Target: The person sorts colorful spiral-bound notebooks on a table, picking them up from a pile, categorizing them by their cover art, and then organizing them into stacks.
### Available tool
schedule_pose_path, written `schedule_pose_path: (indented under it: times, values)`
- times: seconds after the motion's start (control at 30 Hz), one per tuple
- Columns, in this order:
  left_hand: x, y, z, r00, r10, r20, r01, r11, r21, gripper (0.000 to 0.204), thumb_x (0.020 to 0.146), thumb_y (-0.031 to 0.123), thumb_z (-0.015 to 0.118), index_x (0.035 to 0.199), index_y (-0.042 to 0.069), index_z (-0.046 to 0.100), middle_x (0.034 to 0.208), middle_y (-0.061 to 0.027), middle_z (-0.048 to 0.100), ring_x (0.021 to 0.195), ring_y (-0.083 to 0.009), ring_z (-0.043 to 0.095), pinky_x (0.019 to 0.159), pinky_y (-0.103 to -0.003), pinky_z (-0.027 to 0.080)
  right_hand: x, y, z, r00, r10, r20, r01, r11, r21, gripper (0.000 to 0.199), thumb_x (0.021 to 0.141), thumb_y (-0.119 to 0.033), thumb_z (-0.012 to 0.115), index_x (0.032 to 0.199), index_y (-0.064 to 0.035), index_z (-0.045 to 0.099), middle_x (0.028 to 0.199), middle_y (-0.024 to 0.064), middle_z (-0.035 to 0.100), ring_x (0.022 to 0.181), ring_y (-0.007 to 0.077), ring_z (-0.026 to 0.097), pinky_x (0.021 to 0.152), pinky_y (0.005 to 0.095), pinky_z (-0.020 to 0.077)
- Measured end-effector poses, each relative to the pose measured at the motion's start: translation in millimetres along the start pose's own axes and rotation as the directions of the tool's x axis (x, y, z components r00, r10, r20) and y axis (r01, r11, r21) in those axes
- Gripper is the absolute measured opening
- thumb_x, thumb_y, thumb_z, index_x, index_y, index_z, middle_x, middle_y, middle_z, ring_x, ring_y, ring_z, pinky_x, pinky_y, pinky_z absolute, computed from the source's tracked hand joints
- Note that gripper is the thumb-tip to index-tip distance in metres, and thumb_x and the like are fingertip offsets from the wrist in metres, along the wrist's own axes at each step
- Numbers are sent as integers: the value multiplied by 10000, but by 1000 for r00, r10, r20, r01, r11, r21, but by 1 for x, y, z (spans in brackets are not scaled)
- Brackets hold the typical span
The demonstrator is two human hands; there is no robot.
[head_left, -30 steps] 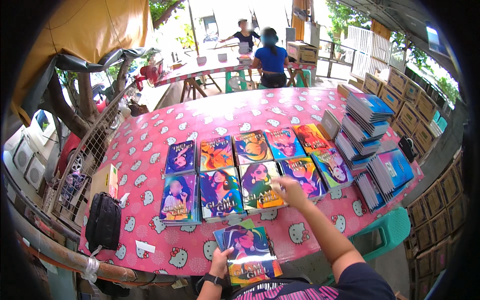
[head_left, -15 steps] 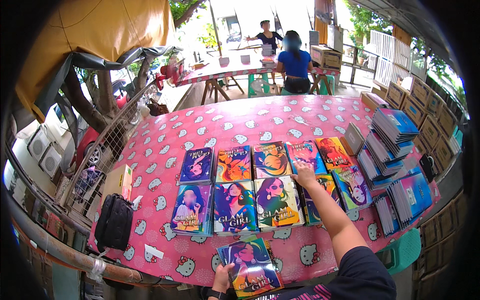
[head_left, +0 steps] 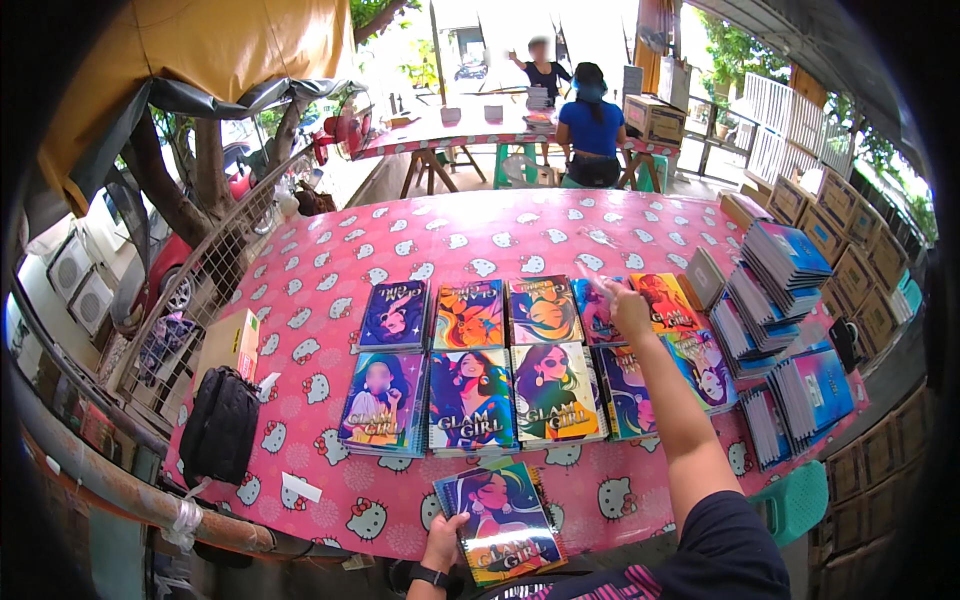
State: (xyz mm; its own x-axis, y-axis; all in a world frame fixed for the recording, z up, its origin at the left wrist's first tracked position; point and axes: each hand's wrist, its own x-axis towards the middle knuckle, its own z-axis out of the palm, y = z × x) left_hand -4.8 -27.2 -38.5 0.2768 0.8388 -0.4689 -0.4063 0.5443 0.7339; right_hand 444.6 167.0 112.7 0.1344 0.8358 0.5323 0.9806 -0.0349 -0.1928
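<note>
At the near table edge my left hand (head_left: 444, 540) grips a small stack of spiral notebooks (head_left: 497, 515) by its left side. The top cover shows an illustrated woman in purple, blue and yellow. My right arm stretches across to the far row, where my right hand (head_left: 628, 312) is over a pink-and-blue notebook (head_left: 594, 322). Its fingertips are smeared by motion, so their grip is unclear. To the right of that hand lies an orange-red notebook (head_left: 666, 300). Stacks of illustrated notebooks form two rows, including a cream-covered one (head_left: 557, 395) and a dark purple one (head_left: 394, 315).
Blue-covered notebook piles (head_left: 815, 390) line the table's right side. A black pouch (head_left: 225, 425) and a cardboard box (head_left: 229, 345) sit at the left. Beyond the pink table (head_left: 450, 215), a person in blue (head_left: 592, 130) sits at another table. Cartons (head_left: 865, 265) and a green stool (head_left: 795, 500) stand right.
My right hand has moved slightly farther away and to the right over the far row. My left hand still holds the notebook stack. The view has shifted a little.
</note>
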Motion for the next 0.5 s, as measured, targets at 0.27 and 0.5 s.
schedule_pose_path:
  times: [0.27, 0.5]
  values:
    - [8, 0, -15, 992, -13, 129, 52, 952, -301, 349, 880, 357, 589, 1081, 75, 541, 948, -24, 625, 811, -135, 602, 733, -275, 484, -134, -212, -136, 634, -376, 676, -23, 864, 502, 539, 826, -285, 646, 1321, -212, 444, 976, 144, 660, 812, 289, 655, 771, 394, 512]
    - [-7, 4, 1, 988, 147, 52, -155, 970, 186, 345, 746, 1, 660, 1064, 22, 527, 990, -56, 615, 856, -146, 600, 773, -284, 486, -154, -158, -6, 861, -118, 496, 103, 993, 57, 744, 716, -378, 720, 1343, -139, 399, 1460, 161, 270, 1375, 362, 155, 1036, 561, 275]
